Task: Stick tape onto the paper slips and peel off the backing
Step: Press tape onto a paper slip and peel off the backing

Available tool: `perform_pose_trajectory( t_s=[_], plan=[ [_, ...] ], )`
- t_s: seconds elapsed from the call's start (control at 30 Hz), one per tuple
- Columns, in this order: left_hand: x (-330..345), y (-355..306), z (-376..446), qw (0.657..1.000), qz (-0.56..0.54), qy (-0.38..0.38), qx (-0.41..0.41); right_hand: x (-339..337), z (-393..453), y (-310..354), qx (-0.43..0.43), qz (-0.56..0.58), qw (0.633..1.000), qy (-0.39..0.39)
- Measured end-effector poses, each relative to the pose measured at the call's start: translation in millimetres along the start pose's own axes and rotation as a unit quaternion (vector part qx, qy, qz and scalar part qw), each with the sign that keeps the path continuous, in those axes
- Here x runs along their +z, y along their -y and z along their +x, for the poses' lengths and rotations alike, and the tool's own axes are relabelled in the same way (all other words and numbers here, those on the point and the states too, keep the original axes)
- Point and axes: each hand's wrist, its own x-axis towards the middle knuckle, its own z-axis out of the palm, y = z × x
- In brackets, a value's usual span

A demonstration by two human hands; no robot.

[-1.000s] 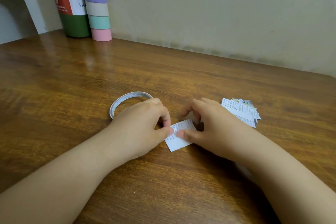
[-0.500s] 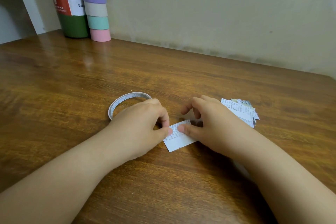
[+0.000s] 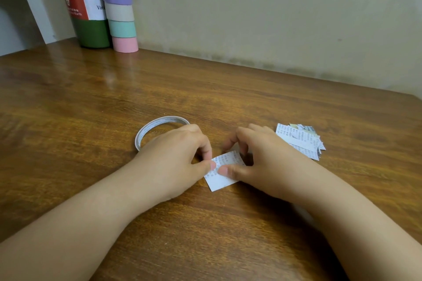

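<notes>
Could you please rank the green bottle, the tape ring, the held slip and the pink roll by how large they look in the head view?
1. Green bottle, though cropped at the top.
2. Tape ring, partly hidden.
3. Held slip.
4. Pink roll.
The last two look alike; nearness makes that order unsure.

Home desk, I think. Brown wooden table (image 3: 228, 98) under my fingers (image 3: 206, 143), set against a plain beige wall (image 3: 274, 11) well beyond them. Far to their left at the wall: green bottle (image 3: 84, 4) touching a stack of pastel tape rolls (image 3: 120, 4). White furniture leg (image 3: 29, 2) left of the bottle.
</notes>
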Motion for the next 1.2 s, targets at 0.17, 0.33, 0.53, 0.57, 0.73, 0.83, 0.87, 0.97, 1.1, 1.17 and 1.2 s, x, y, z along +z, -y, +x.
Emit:
perform_pose_trajectory(
  t_s=[0.17, 0.33, 0.53, 0.57, 0.73, 0.83, 0.87, 0.97, 1.1, 1.17, 1.2],
  plan=[
    [0, 0, 0, 1.0, 0.002, -0.003, 0.003, 0, 2, -6, 0.013, -0.014, 0.999, -0.049],
    [-1, 1, -2, 1.0, 0.026, -0.001, 0.007, 2, -3, -6, 0.013, 0.023, 0.999, -0.028],
    [-1, 2, -2, 0.999, 0.029, 0.0, 0.015, 1, 3, -6, 0.036, -0.006, 0.998, -0.041],
    [-1, 2, -2, 0.999, 0.029, -0.001, 0.016, 0, 3, -7, 0.037, -0.003, 0.998, -0.049],
    [-1, 3, -3, 0.999, 0.016, -0.027, 0.034, 1, 0, -7, -0.002, 0.006, 0.999, -0.041],
    [0, 5, -3, 0.995, -0.02, -0.07, 0.062, -5, 0, -6, -0.004, 0.058, 0.996, -0.063],
    [0, 6, -2, 0.993, -0.031, -0.086, 0.073, -7, -1, -7, 0.007, 0.06, 0.996, -0.067],
    [0, 10, -1, 0.983, -0.05, -0.143, 0.106, -24, -6, -12, 0.082, 0.078, 0.987, -0.112],
    [-2, 11, -4, 0.976, -0.061, -0.184, 0.098, -56, -14, -39, 0.221, 0.144, 0.94, -0.218],
    [-2, 9, -6, 0.976, -0.062, -0.189, 0.085, -60, -14, -53, 0.285, 0.102, 0.933, -0.193],
    [-2, 8, -7, 0.977, -0.064, -0.188, 0.08, -59, -12, -60, 0.308, 0.072, 0.933, -0.175]
  ],
)
